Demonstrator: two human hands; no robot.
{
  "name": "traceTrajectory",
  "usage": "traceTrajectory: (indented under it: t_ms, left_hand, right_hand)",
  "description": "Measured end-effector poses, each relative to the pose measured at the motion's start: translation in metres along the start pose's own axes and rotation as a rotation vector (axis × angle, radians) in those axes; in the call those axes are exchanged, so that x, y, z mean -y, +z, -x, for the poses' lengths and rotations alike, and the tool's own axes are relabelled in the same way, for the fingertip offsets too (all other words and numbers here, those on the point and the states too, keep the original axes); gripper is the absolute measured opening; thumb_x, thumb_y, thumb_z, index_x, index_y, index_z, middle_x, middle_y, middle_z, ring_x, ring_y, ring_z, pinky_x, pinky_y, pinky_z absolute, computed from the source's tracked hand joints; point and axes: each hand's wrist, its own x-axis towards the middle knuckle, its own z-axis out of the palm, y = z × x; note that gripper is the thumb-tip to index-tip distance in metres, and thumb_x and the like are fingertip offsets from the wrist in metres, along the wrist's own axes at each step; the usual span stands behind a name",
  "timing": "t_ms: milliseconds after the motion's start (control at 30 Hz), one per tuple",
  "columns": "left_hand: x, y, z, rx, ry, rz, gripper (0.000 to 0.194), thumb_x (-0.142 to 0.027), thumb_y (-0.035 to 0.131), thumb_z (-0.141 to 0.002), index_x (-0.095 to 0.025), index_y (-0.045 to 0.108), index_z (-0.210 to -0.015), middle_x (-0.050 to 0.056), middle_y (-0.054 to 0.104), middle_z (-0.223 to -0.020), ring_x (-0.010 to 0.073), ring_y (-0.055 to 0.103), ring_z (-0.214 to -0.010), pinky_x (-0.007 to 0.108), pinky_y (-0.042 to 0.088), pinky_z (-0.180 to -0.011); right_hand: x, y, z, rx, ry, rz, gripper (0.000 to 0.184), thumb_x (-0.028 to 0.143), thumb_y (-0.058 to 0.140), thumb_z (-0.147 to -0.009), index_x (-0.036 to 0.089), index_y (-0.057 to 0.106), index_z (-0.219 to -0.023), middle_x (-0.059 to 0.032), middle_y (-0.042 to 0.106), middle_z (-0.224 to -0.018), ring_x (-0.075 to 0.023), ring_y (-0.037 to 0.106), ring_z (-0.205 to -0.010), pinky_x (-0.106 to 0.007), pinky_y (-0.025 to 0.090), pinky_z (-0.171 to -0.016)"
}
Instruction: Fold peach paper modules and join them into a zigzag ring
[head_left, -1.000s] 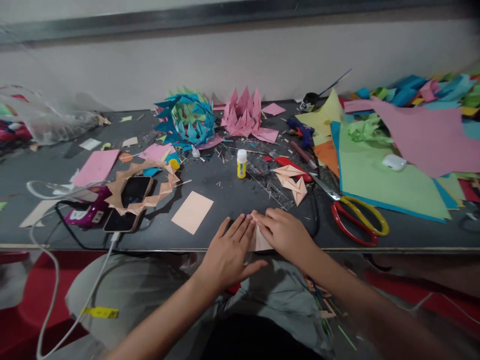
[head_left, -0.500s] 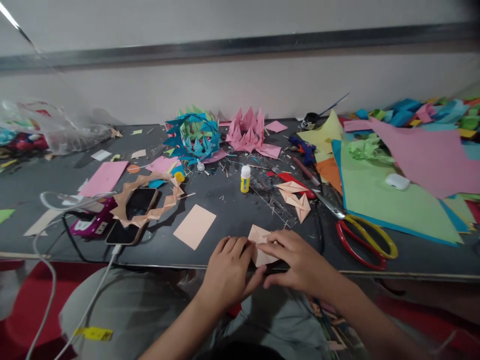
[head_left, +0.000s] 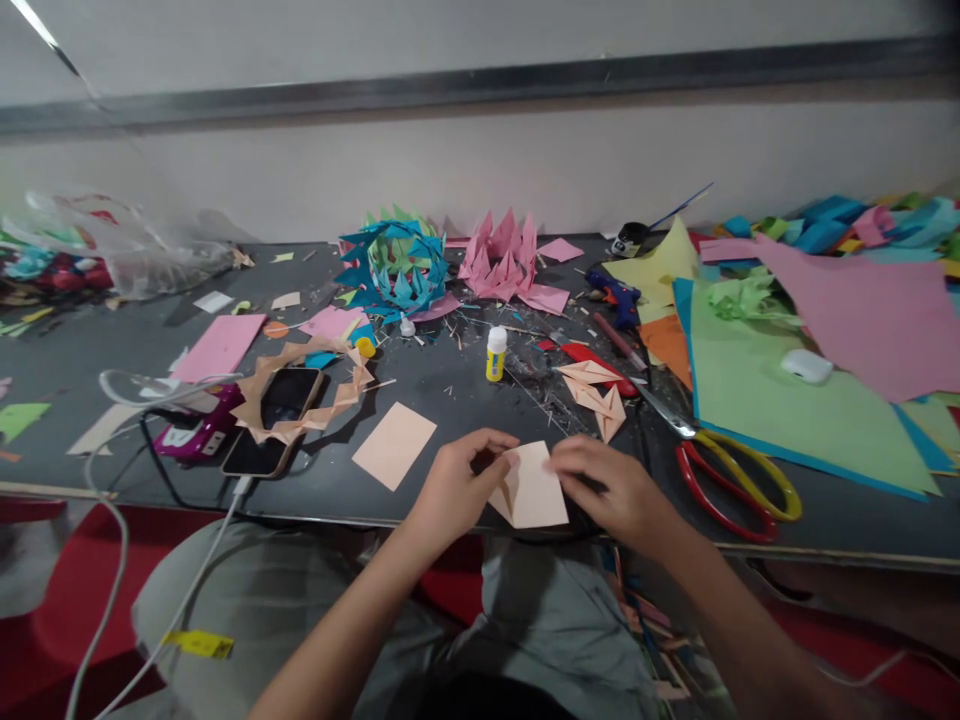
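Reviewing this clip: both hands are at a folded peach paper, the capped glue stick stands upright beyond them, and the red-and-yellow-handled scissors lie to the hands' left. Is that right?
Not quite: the head view shows the scissors to the right of the hands. The left hand and right hand are at the folded peach paper, and the capped glue stick stands upright beyond them.
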Motion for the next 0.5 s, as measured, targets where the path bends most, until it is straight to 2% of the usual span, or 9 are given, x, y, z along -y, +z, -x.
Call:
traceTrajectory:
  t_ms: [100, 167, 267, 333, 400, 467, 500]
  left_hand:
    - [0.002, 0.008, 0.002, -0.192, -0.081, 0.185, 0.017, -0.030, 0.055, -0.077, -0.015, 0.060, -0.081, 0.000, 0.060, -0.070, 0.0091, 0.053, -0.060, 0.019, 0.040, -0.055]
    - [0.003, 0.014, 0.008, -0.300, -0.117, 0.283, 0.017, -0.031, 0.056, -0.075, -0.014, 0.057, -0.079, -0.001, 0.058, -0.066, 0.0082, 0.051, -0.057, 0.018, 0.039, -0.052]
    - [0.002, 0.018, 0.015, -0.274, -0.117, 0.313, 0.018, -0.033, 0.057, -0.075, -0.015, 0.055, -0.076, -0.001, 0.058, -0.067, 0.0089, 0.052, -0.059, 0.019, 0.040, -0.056]
    - [0.002, 0.016, 0.018, -0.193, -0.097, 0.247, 0.020, -0.035, 0.056, -0.076, -0.015, 0.055, -0.077, 0.000, 0.059, -0.070, 0.0100, 0.053, -0.063, 0.020, 0.041, -0.058]
    - [0.003, 0.013, 0.017, -0.145, -0.066, 0.097, 0.022, -0.036, 0.052, -0.078, -0.015, 0.056, -0.077, 0.001, 0.059, -0.071, 0.0111, 0.053, -0.064, 0.021, 0.041, -0.059]
    - [0.005, 0.010, 0.013, -0.161, 0.000, -0.141, 0.023, -0.035, 0.049, -0.081, -0.016, 0.057, -0.073, 0.001, 0.059, -0.069, 0.0127, 0.052, -0.065, 0.024, 0.040, -0.060]
    - [0.006, 0.009, 0.010, -0.191, 0.049, -0.279, 0.023, -0.034, 0.048, -0.082, -0.016, 0.057, -0.070, 0.002, 0.060, -0.068, 0.0137, 0.052, -0.066, 0.026, 0.039, -0.061]
  right_hand:
    - [0.001, 0.009, -0.001, -0.171, 0.269, -0.249, 0.028, 0.031, 0.047, -0.084, 0.020, 0.050, -0.109, -0.0060, 0.061, -0.091, -0.0140, 0.058, -0.077, -0.025, 0.048, -0.065]
    - [0.003, 0.016, -0.003, -0.152, 0.398, -0.400, 0.029, 0.038, 0.051, -0.080, 0.018, 0.054, -0.101, -0.0051, 0.062, -0.085, -0.0139, 0.058, -0.070, -0.023, 0.048, -0.059]
    - [0.006, 0.020, -0.007, -0.142, 0.541, -0.483, 0.028, 0.043, 0.057, -0.073, 0.016, 0.058, -0.080, -0.0017, 0.060, -0.069, -0.0125, 0.055, -0.059, -0.022, 0.045, -0.052]
    - [0.006, 0.019, -0.011, -0.118, 0.596, -0.500, 0.030, 0.045, 0.058, -0.072, 0.016, 0.059, -0.076, -0.0001, 0.058, -0.062, -0.0112, 0.052, -0.054, -0.021, 0.042, -0.048]
    - [0.004, 0.016, -0.015, -0.010, 0.587, -0.507, 0.030, 0.044, 0.058, -0.071, 0.015, 0.060, -0.077, -0.0002, 0.058, -0.062, -0.0112, 0.052, -0.054, -0.021, 0.041, -0.047]
    - [0.001, 0.015, -0.018, 0.088, 0.542, -0.462, 0.027, 0.042, 0.056, -0.073, 0.015, 0.061, -0.078, -0.0006, 0.060, -0.065, -0.0117, 0.053, -0.057, -0.021, 0.041, -0.050]
    - [-0.001, 0.016, -0.019, 0.092, 0.524, -0.402, 0.025, 0.040, 0.055, -0.074, 0.016, 0.060, -0.077, -0.0003, 0.059, -0.065, -0.0118, 0.053, -0.057, -0.021, 0.040, -0.050]
